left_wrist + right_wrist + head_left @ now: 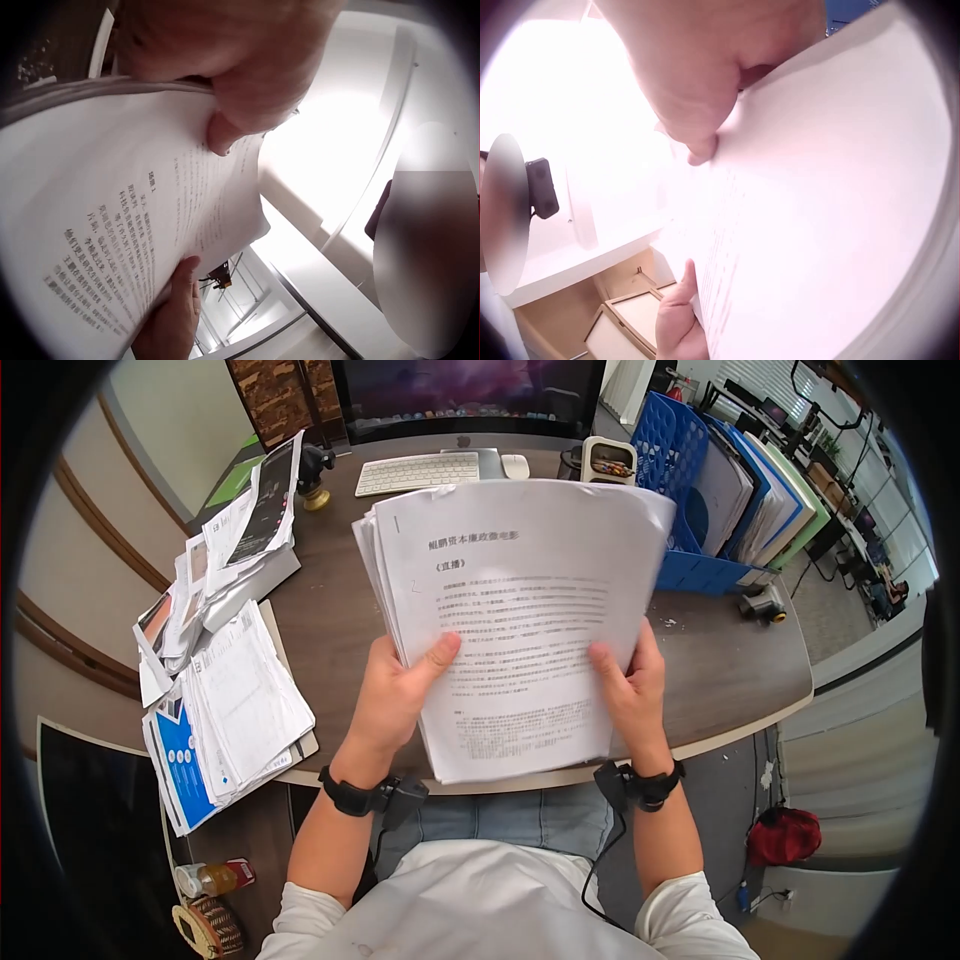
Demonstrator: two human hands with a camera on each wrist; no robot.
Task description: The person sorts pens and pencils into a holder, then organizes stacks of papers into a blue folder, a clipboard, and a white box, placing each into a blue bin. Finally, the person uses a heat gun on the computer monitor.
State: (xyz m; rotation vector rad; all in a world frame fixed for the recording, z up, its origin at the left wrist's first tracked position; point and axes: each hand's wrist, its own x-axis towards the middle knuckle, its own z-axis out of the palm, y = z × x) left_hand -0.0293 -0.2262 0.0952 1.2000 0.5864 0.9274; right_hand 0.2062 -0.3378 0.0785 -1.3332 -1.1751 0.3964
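Observation:
A thick stack of printed sheets [520,630] is held up over the desk's front edge, its text facing the head camera. The left hand [398,685] grips the stack's left side, thumb on the top page and fingers hidden behind. On the other side the right hand [635,685] holds it the same way. Several sheets fan out slightly at the upper left. In the left wrist view the left hand [232,60] pinches the paper [97,195], whose page bends. The right wrist view has the right hand [697,75] on the edge of the overexposed page [817,180].
Messy paper piles [245,695] lie at the desk's left. Behind the stack are a keyboard [417,474], a mouse [515,466], a monitor [470,400] and a pen holder [610,460]. A blue file rack [700,570] stands at the right. A bottle [215,877] is at lower left.

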